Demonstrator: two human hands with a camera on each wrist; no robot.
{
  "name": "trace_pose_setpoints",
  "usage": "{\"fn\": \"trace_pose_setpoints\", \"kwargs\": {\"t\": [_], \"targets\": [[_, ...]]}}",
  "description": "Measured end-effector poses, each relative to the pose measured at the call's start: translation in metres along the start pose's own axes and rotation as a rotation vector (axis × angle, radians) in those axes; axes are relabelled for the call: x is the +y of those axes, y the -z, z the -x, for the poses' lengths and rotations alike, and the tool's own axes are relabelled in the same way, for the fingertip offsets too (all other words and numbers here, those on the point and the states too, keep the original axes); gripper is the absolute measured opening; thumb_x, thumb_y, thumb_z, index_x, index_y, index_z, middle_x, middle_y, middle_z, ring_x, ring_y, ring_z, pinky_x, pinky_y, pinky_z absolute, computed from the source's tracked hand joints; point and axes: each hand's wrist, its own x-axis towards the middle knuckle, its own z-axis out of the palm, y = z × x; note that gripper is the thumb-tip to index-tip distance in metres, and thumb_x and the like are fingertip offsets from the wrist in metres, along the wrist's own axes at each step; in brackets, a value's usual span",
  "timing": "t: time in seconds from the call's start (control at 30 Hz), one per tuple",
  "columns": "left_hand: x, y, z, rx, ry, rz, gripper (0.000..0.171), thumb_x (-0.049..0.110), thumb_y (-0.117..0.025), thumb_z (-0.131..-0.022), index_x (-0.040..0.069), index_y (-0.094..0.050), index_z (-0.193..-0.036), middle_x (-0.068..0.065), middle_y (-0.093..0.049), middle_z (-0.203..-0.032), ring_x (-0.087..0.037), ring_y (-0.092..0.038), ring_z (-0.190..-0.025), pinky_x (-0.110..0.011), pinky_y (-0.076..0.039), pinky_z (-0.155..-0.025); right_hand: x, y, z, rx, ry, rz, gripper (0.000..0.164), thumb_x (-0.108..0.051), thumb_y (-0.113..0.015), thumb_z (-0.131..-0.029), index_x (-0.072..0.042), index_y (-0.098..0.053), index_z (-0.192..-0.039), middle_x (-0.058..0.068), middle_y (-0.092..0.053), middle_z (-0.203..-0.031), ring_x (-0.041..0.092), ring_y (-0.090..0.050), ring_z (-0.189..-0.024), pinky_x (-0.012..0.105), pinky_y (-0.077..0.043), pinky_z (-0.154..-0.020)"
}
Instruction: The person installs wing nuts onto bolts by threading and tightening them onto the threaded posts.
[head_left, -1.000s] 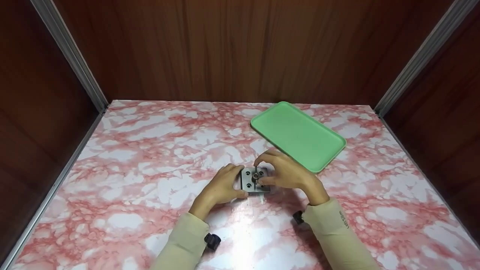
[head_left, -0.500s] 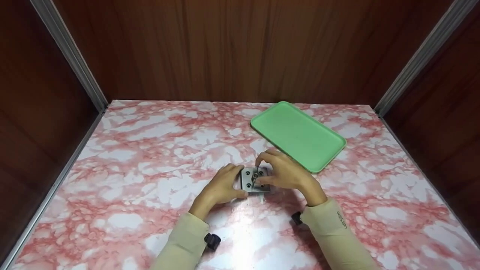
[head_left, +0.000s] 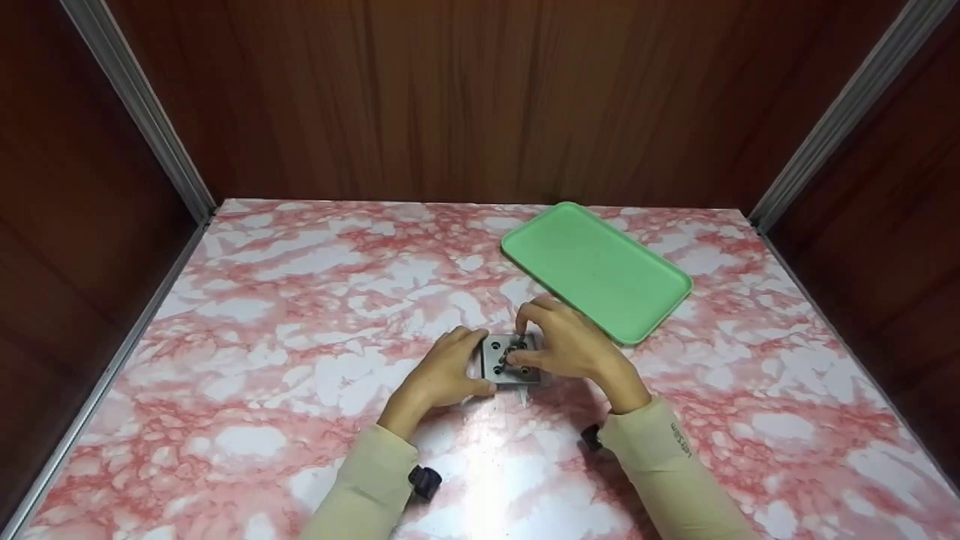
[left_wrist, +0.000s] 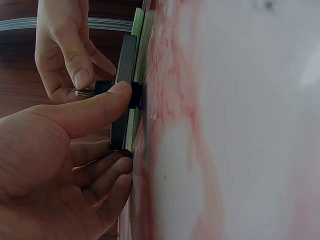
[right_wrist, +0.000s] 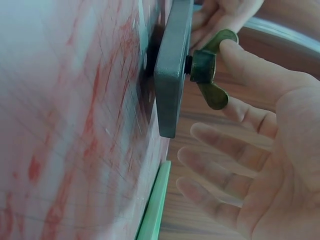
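Note:
A grey metal plate [head_left: 510, 379] with holes near its corners lies level just above the tabletop, a dark part showing beneath it. From its middle stands a threaded stud carrying a brass-coloured wing nut [right_wrist: 203, 66]. My left hand [head_left: 442, 371] grips the plate's left side, thumb at the near edge and fingers at the far edge. Over the plate, my right hand [head_left: 574, 345] holds the wing nut between thumb and index finger, one on each wing. Its other fingers extend loosely in the right wrist view. In the left wrist view, the hand partly hides the wing nut [left_wrist: 86, 92].
A green tray [head_left: 600, 274] lies at an angle behind my right hand. The tabletop [head_left: 300, 315] has a red-and-white marbled pattern. Dark wood panels [head_left: 465, 97] with metal corner strips enclose its back and sides.
My right index finger has moved rightward and the thumb leftward, turning the wing nut clockwise as seen from above. The left hand and the plate stay in place.

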Motion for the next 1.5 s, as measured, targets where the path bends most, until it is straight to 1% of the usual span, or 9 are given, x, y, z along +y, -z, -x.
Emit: {"fn": "trace_pose_setpoints", "kwargs": {"t": [0.3, 0.6, 0.8, 1.13, 1.27, 1.4, 1.5], "targets": [[0.0, 0.0, -0.001, 0.004, -0.009, -0.008, 0.086, 0.02, -0.087, -0.088, -0.001, -0.044, -0.159, -0.016, -0.052, -0.152, -0.033, -0.048, -0.139, -0.049, -0.038, -0.119, -0.003, -0.003, -0.001, 0.036, -0.006, 0.051, 0.036, -0.038, -0.092, -0.083, -0.014, -0.068, -0.096, 0.006, -0.067, -0.106, 0.022, -0.061, -0.089, 0.043, -0.053, -0.077], [0.001, 0.0, 0.0, 0.0, 0.005, -0.006, 0.086, 0.02, -0.087, -0.089, -0.001, -0.043, -0.16, -0.016, -0.05, -0.154, -0.033, -0.045, -0.143, -0.05, -0.037, -0.12, -0.003, -0.007, -0.002, 0.063, -0.009, 0.076, 0.035, -0.039, -0.09, -0.085, -0.015, -0.064, -0.087, 0.002, -0.063, -0.095, 0.019, -0.057, -0.081, 0.04, -0.05, -0.073], [0.001, 0.0, 0.0, -0.008, 0.005, -0.024, 0.085, 0.021, -0.086, -0.09, 0.0, -0.043, -0.16, -0.014, -0.05, -0.154, -0.033, -0.045, -0.143, -0.049, -0.037, -0.12, -0.004, -0.009, -0.003, 0.077, 0.0, 0.091, 0.036, -0.039, -0.09, -0.085, -0.016, -0.063, -0.081, 0.0, -0.061, -0.089, 0.018, -0.055, -0.078, 0.039, -0.049, -0.072], [0.0, -0.001, 0.0, -0.003, 0.006, -0.018, 0.086, 0.02, -0.087, -0.089, -0.001, -0.043, -0.16, -0.016, -0.051, -0.153, -0.033, -0.045, -0.142, -0.049, -0.037, -0.12, -0.006, -0.011, -0.003, 0.08, -0.014, 0.106, 0.035, -0.04, -0.088, -0.088, -0.017, -0.063, -0.08, 0.001, -0.063, -0.09, 0.018, -0.056, -0.078, 0.039, -0.05, -0.071], [0.001, 0.0, 0.0, -0.002, 0.005, -0.018, 0.086, 0.02, -0.087, -0.089, -0.001, -0.043, -0.16, -0.016, -0.051, -0.153, -0.034, -0.045, -0.143, -0.05, -0.037, -0.121, -0.005, -0.01, -0.003, 0.072, 0.003, 0.086, 0.03, -0.039, -0.087, -0.089, -0.018, -0.067, -0.083, 0.001, -0.065, -0.093, 0.018, -0.058, -0.081, 0.039, -0.05, -0.073], [0.001, 0.0, -0.001, 0.001, 0.006, -0.014, 0.085, 0.02, -0.087, -0.089, 0.0, -0.044, -0.159, -0.015, -0.051, -0.153, -0.034, -0.046, -0.143, -0.049, -0.037, -0.12, -0.002, -0.005, -0.003, 0.049, 0.032, 0.028, 0.024, -0.035, -0.085, -0.092, -0.015, -0.072, -0.091, 0.005, -0.069, -0.103, 0.024, -0.066, -0.094, 0.043, -0.054, -0.082], [0.001, 0.0, 0.0, -0.001, 0.008, -0.012, 0.084, 0.02, -0.087, -0.09, 0.0, -0.044, -0.159, -0.015, -0.051, -0.153, -0.034, -0.046, -0.142, -0.05, -0.037, -0.119, 0.001, -0.001, -0.002, 0.027, 0.058, -0.02, 0.02, -0.031, -0.081, -0.096, -0.013, -0.074, -0.098, 0.006, -0.069, -0.11, 0.029, -0.068, -0.104, 0.047, -0.055, -0.089]]}}
